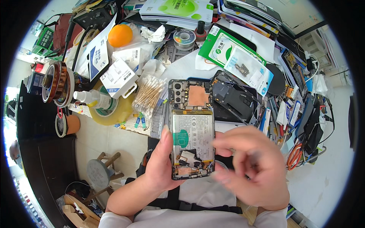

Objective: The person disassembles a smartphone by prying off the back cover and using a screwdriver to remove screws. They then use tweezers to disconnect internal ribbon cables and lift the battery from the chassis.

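Observation:
My left hand (pixel 161 167) is closed around the left edge and lower back of an opened smartphone (pixel 194 133), held upright in front of me. Its back cover is off, so the silver battery (pixel 201 125), the camera lenses and a copper-coloured patch (pixel 198 95) show. A small loose-looking flex piece (pixel 189 159) lies over the battery's lower end. My right hand (pixel 254 163) is beside the phone's lower right edge, thumb and index finger apart, the others curled. It is blurred by motion; a dark shape in its palm cannot be made out.
Beyond the phone lie a dark phone housing (pixel 235 98), a clear bag with a small part (pixel 247 70) and a bundle of cotton swabs (pixel 149 93). A spray bottle (pixel 97 99), tape roll (pixel 114 114), orange (pixel 120 35) and solder spool (pixel 184 39) crowd the left and back. Tools (pixel 283 117) clutter the right.

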`<state>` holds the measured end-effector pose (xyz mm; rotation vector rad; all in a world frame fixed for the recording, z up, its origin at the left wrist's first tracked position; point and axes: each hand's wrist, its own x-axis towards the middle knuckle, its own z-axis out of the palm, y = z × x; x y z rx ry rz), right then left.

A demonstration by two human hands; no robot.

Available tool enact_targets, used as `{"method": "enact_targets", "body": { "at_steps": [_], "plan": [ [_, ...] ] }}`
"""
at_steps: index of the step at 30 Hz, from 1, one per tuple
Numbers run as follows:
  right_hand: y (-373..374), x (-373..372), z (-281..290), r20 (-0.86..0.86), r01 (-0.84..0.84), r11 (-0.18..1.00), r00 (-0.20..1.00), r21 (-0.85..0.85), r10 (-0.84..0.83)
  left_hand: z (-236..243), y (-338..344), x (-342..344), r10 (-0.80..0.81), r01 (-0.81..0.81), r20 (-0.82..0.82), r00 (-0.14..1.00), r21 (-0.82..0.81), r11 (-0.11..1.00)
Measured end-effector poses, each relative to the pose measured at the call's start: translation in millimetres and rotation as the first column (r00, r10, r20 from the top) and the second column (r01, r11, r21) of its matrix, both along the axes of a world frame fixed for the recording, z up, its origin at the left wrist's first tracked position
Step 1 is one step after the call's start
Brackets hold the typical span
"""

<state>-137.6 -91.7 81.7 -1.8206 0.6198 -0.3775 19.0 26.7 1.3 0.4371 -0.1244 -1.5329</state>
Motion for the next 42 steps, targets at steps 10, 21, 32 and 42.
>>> {"method": "enact_targets", "body": {
  "at_steps": [10, 21, 32, 42],
  "plan": [
    [15, 27, -21, -0.076, -0.094, 0.951, 0.994, -0.293, 0.075, -13, 6, 2, 0.085, -0.091, -0.104, 0.991, -0.060, 0.994],
    [11, 31, -23, 0.038, -0.099, 0.934, 0.992, -0.343, 0.119, -18, 7, 3, 0.064, -0.066, -0.117, 0.991, -0.017, 0.998],
    [0, 27, -9, 0.109, 0.125, 0.964, 0.989, -0.233, -0.102, -25, 9, 6, 0.046, -0.055, -0.076, 0.996, -0.130, 0.990],
    [-57, 49, -50, -0.189, 0.212, 0.976, 0.958, -0.048, -0.217, -29, 29, 26, 0.181, -0.176, 0.079, 0.980, -0.067, 0.982]
  ]
}}
